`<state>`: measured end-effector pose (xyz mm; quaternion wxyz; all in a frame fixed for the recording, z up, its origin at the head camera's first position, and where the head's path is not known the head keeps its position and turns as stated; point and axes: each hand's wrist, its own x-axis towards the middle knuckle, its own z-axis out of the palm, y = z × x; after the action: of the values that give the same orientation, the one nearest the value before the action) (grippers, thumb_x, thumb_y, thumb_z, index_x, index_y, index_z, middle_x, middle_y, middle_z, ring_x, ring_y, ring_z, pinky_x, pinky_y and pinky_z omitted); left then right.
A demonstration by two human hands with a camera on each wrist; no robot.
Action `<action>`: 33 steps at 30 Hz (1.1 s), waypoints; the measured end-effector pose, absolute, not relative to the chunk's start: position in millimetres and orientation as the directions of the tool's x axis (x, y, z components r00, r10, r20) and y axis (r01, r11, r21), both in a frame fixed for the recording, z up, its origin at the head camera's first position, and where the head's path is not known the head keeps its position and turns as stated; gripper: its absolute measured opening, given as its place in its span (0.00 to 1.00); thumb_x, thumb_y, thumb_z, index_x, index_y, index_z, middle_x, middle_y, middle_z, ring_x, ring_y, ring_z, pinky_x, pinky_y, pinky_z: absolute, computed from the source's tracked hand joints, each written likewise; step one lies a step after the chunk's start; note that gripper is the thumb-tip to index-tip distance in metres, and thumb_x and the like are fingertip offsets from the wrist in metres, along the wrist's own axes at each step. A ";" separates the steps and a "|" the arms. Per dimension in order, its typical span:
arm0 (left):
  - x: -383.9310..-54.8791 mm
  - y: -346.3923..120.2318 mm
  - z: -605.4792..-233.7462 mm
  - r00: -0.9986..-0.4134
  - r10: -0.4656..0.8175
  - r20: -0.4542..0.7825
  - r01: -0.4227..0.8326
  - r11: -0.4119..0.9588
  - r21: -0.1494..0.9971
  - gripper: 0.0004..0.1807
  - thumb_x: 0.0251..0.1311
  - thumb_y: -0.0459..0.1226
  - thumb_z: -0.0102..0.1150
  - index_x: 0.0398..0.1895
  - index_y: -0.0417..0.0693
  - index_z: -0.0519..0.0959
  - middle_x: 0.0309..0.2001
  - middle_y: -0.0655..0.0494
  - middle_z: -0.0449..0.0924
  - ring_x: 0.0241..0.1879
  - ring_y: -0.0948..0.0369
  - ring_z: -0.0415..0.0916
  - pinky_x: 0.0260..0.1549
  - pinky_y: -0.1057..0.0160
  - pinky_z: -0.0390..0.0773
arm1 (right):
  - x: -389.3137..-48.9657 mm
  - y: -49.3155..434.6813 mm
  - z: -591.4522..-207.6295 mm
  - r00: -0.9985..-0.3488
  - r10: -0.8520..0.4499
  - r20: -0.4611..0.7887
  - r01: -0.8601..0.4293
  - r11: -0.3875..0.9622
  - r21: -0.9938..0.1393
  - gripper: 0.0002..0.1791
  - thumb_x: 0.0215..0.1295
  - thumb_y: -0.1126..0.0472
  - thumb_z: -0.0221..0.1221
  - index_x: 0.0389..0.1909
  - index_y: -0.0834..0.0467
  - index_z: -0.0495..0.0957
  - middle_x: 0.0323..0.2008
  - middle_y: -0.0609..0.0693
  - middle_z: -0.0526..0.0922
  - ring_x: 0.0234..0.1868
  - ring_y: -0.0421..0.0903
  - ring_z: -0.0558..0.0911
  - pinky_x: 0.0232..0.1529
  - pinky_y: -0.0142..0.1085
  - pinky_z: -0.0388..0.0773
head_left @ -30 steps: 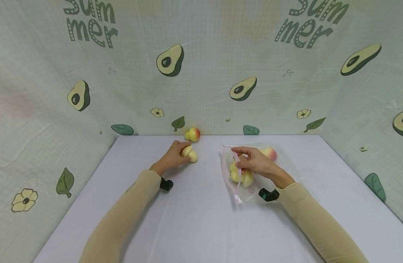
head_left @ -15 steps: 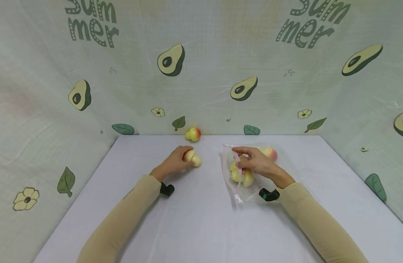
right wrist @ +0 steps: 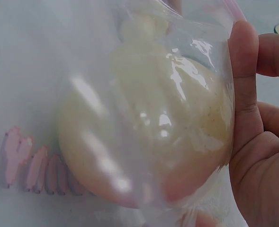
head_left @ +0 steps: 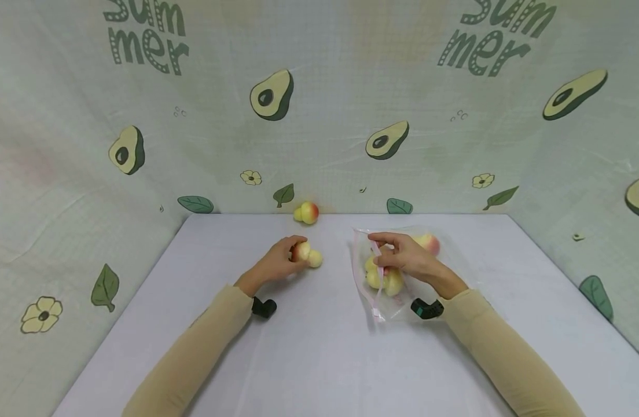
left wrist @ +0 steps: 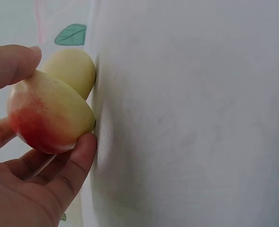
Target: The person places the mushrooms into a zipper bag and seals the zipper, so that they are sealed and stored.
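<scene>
My left hand (head_left: pixel 275 262) grips a yellow pear (head_left: pixel 314 258) with a red blush, low over the table left of the middle. In the left wrist view, thumb and fingers hold the red-sided larger end of the pear (left wrist: pixel 49 113), while its smaller end points away. My right hand (head_left: pixel 413 259) pinches the edge of a clear zip bag (head_left: pixel 357 263) with a pink strip. Yellow pears (head_left: pixel 392 282) lie inside the bag under that hand, and one reddish pear (head_left: pixel 430 243) shows farther back in it. Close up, the plastic bag (right wrist: pixel 30 94) covers a large pear (right wrist: pixel 172 104).
Another yellow-and-red pear (head_left: pixel 308 213) sits at the table's back edge, behind my left hand. A pale printed cloth (head_left: pixel 319 116) stands as a wall behind the white table (head_left: pixel 309 347) and along its sides.
My left hand has shifted a little right and toward me with the pear, which has turned so its red side shows. The right hand and bag have stayed in place.
</scene>
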<state>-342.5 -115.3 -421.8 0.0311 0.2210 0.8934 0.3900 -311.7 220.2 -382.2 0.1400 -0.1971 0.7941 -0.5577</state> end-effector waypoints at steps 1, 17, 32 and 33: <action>-341.4 -115.3 -421.9 -0.903 0.415 0.112 0.362 0.592 0.720 0.34 0.56 0.42 0.66 0.65 0.45 0.67 0.55 0.49 0.72 0.49 0.55 0.69 0.48 0.56 0.72 | -311.3 220.1 -381.7 -0.882 -0.471 -0.003 -0.156 0.298 -0.942 0.35 0.59 0.66 0.63 0.67 0.64 0.63 0.58 0.69 0.60 0.25 0.38 0.77 0.27 0.27 0.76; -327.1 -107.8 -424.8 -0.909 0.403 0.109 0.322 0.511 0.797 0.32 0.52 0.40 0.70 0.61 0.48 0.70 0.52 0.52 0.75 0.49 0.57 0.72 0.46 0.59 0.75 | -310.9 220.1 -382.6 -0.876 -0.482 -0.003 -0.151 0.280 -0.948 0.37 0.59 0.67 0.62 0.68 0.68 0.59 0.58 0.69 0.60 0.24 0.38 0.77 0.27 0.27 0.76; -314.4 -94.0 -425.1 -0.895 0.427 0.127 0.341 0.473 0.812 0.32 0.50 0.39 0.72 0.60 0.49 0.71 0.52 0.54 0.75 0.48 0.58 0.73 0.46 0.61 0.76 | -310.2 219.1 -382.0 -0.882 -0.472 -0.005 -0.152 0.295 -0.943 0.36 0.59 0.67 0.62 0.68 0.67 0.60 0.56 0.66 0.63 0.24 0.39 0.77 0.27 0.28 0.76; -313.5 -93.2 -425.2 -0.894 0.428 0.133 0.345 0.467 0.814 0.32 0.50 0.39 0.72 0.60 0.49 0.71 0.52 0.54 0.75 0.48 0.58 0.73 0.46 0.61 0.77 | -310.1 219.0 -382.2 -0.882 -0.472 -0.006 -0.152 0.296 -0.943 0.36 0.59 0.67 0.62 0.68 0.67 0.60 0.56 0.65 0.63 0.24 0.39 0.77 0.27 0.28 0.76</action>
<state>-313.5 -93.2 -425.2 0.0449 0.2259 0.8553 0.4642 -310.1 219.0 -382.2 0.1431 -0.1967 0.7922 -0.5597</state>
